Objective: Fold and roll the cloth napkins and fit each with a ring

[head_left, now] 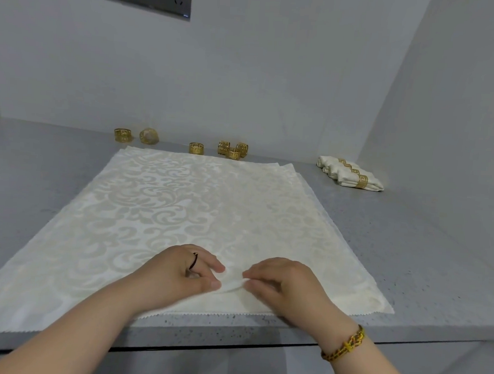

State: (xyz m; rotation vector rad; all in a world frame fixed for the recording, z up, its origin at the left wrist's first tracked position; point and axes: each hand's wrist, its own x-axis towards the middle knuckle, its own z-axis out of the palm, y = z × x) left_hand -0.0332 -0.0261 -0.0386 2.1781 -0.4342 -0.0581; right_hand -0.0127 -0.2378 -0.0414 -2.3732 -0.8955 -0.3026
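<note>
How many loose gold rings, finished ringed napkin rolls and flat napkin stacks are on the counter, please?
Loose gold rings: 6
Ringed napkin rolls: 3
Flat napkin stack: 1
Total: 10

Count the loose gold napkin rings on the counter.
6 loose napkin rings in a back row: two at left, one alone near the middle, three clustered beside it. The cluster could hide another.
</note>
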